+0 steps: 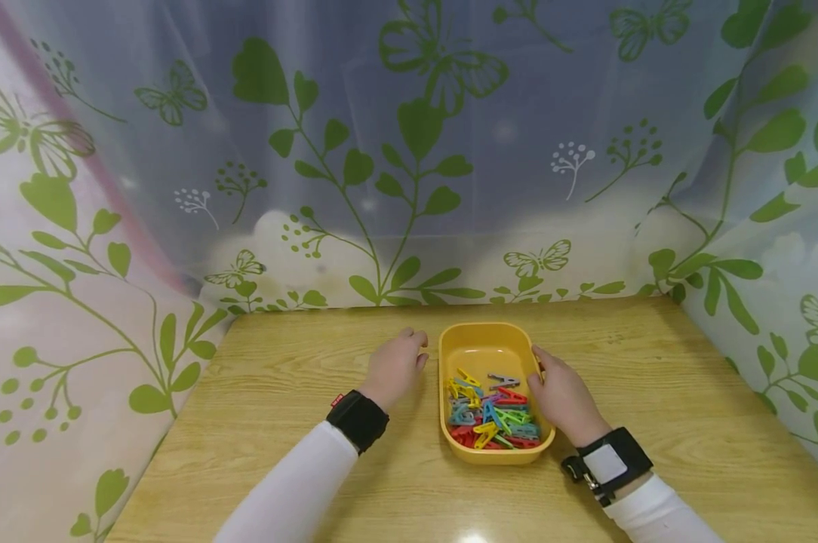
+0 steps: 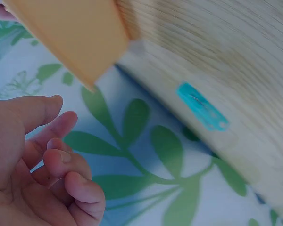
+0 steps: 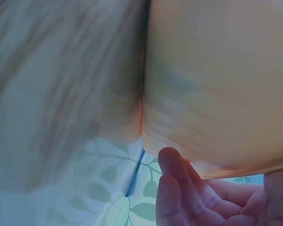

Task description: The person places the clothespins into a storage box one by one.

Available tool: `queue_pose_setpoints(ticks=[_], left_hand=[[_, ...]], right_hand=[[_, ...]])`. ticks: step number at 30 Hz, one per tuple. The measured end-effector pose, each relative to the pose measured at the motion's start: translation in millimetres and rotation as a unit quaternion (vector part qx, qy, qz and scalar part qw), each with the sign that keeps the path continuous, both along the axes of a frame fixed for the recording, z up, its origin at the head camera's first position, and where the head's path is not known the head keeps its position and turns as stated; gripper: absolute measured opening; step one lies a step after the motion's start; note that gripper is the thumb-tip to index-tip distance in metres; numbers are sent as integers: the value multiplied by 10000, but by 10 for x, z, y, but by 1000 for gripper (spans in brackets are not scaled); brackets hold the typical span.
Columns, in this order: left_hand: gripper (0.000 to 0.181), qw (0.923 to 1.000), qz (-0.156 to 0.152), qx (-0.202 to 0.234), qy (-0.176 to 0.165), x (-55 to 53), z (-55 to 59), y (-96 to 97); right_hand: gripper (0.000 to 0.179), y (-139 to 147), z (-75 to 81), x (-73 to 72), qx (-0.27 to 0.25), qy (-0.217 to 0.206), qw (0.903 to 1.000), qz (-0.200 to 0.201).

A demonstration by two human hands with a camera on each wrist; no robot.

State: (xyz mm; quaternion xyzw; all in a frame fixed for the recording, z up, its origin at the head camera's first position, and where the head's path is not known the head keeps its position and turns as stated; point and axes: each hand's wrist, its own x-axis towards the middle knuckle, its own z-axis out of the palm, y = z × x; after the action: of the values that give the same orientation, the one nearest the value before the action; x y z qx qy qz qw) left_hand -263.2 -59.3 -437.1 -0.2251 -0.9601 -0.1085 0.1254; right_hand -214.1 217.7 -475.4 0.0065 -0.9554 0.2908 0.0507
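A yellow plastic tub (image 1: pixel 490 454) stands on the wooden table, holding several small clothespins (image 1: pixel 493 415) in red, yellow, green, blue and grey, mostly in its near half. My right hand (image 1: pixel 568 396) grips the tub's right wall, thumb over the rim; in the right wrist view its fingers (image 3: pixel 172 165) lie against the outside of the wall. To the left of the tub, my left hand (image 1: pixel 395 366) is held apart from it, fingers loosely bent with nothing in them. A teal clothespin (image 2: pixel 203 107) lies on the table near its edge in the left wrist view; the head view does not show it.
The wooden table (image 1: pixel 280 362) reaches back to a curtain (image 1: pixel 355 181) printed with green leaves and butterflies, which also hangs along both sides. Black bands (image 1: pixel 358 421) are strapped round the wrists.
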Motion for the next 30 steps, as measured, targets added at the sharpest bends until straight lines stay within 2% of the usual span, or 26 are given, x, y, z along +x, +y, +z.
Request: queue_pose_setpoints(ticks=[6, 10, 19, 23, 30], left_hand=[[23, 9985, 472, 18, -285, -156, -110, -169], [24, 9968, 679, 128, -398, -258, -212, -286], [17, 9911, 1119, 259, -677, -465, -444, -510], [16, 9901, 1135, 324, -759, -507, -490, -561], [11, 9894, 1042, 461, -903, -515, -533, -609]], right_hand=[[56, 2, 10, 11, -32, -77, 10000, -54], [56, 7, 5, 13, -39, -70, 9999, -73], [57, 6, 11, 0, -207, -77, 9997, -53], [57, -1, 21, -3, -202, -80, 9997, -82], [57, 5, 11, -12, -181, -81, 9998, -56]])
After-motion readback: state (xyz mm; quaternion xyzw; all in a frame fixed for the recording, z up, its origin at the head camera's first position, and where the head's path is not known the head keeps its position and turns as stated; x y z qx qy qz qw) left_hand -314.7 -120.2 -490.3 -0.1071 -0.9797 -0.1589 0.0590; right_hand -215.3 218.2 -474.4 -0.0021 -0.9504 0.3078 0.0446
